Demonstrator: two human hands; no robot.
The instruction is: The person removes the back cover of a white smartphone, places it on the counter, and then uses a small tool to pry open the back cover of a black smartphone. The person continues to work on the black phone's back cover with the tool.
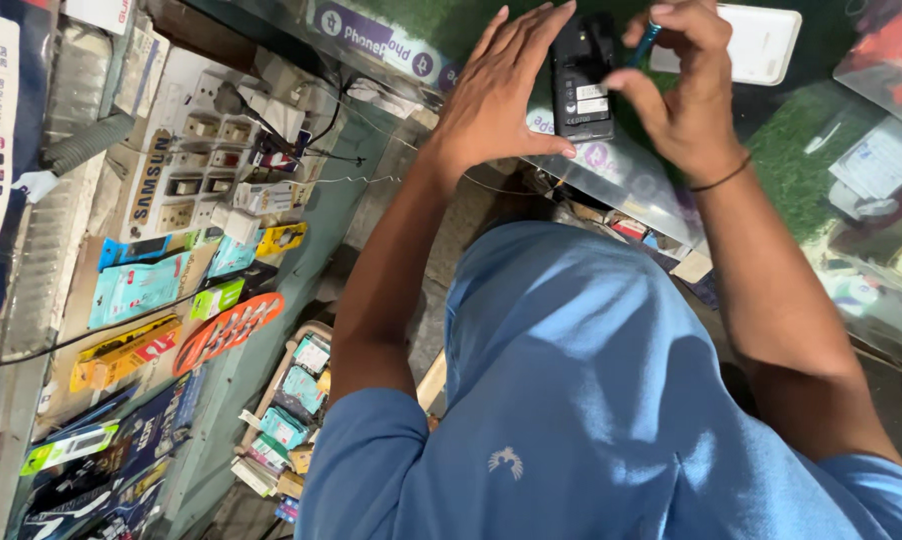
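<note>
Cramped shop stall, glass worktop over green matting. Far left: wall rack of packaged accessories, white socket board with plugs above it, box of small packets down on the floor. Left hand, fingers flat and extended, grip open, pressed against the left side of the black phone, which stands back-open above the worktop edge. Right hand, grip closed on a teal screwdriver, its tip at the phone's top right. White phone lies just behind. Blue shirt fills the foreground.
</note>
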